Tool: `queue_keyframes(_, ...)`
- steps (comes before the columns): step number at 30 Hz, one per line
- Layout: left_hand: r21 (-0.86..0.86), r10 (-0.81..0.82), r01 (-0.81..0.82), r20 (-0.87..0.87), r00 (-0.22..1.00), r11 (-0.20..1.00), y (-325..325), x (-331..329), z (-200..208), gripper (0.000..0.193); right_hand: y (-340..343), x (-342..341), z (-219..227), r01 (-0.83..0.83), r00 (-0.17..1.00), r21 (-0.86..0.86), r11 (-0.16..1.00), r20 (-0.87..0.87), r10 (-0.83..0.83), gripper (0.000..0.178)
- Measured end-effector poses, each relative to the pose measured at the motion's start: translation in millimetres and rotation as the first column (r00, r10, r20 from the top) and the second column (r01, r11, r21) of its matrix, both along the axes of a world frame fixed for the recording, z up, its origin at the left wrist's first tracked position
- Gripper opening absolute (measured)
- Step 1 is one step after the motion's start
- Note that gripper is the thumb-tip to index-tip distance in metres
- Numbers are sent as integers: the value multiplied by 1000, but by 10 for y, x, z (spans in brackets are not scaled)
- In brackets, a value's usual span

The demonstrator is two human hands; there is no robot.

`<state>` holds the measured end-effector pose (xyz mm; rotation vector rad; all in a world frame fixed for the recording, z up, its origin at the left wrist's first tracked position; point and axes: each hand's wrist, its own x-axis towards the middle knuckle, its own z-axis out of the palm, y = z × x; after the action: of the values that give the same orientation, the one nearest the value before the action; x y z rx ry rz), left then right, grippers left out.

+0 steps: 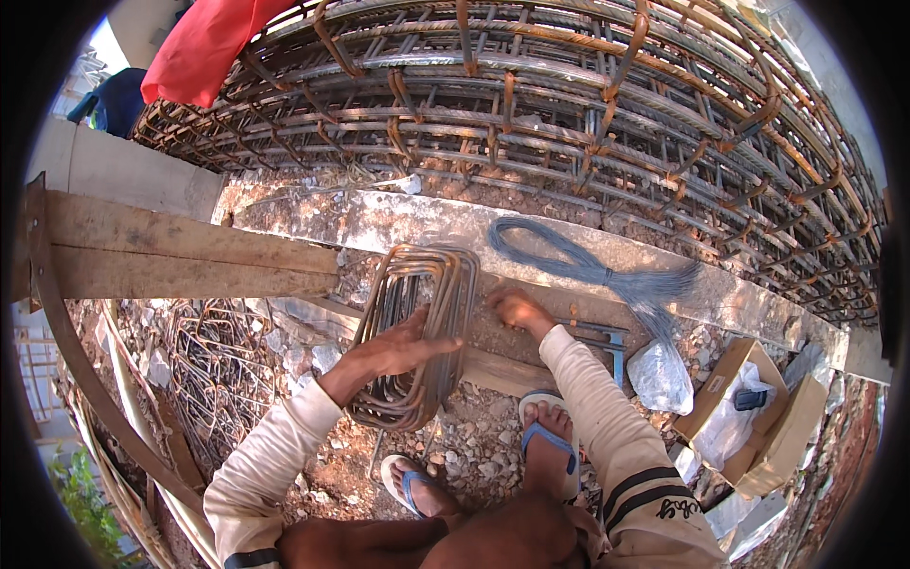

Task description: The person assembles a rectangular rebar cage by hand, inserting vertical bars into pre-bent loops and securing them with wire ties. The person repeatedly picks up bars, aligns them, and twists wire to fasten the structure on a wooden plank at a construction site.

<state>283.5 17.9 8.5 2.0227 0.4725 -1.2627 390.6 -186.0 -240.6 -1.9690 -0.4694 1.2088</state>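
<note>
In the head view, the left hand is resting spread, thumb apart from the fingers, across a stack of rust-brown rectangular bent-steel stirrups, which is sitting across a long weathered wooden plank and reaching past its near edge over grey, stony ground. The right hand is hovering just beside the stack's right side, its fingers curling downward; whether they are pinching anything, I cannot tell. The stack could be slipping or fanning apart if the left hand were pressing unevenly, since the loops are seeming loosely nested, and steel could be landing on the feet in blue-strapped sandals just below. A finger could also be getting caught between loops. Beyond the stack, a pale concrete ledge is limiting movement, with a tied bundle of thin blue-grey wire lying across it toward the right. A thick brown timber beam is crowding the left side, its end stopping near the stack; more room is showing between the plank's near edge and the feet.
</note>
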Motion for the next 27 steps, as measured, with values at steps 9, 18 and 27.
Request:
queue_keyframes(9, 13, -27, 28, -25, 999, 1000, -54, 33, 110, 126, -310, -2, -113, 177, 980, 112, 978, 76, -186, 31)
queue_keyframes(18, 32, -31, 32, -23, 999, 999, -49, 64, 168, 125, -807, -195, 231, 196, 851, -78, 978, 508, -130, 24)
queue_keyframes(27, 9, -38, 38, -13, 999, 999, 23, 17, 68, 129, -1006, -493, 395, 215, 842, -46, 976, 514, -161, 30)
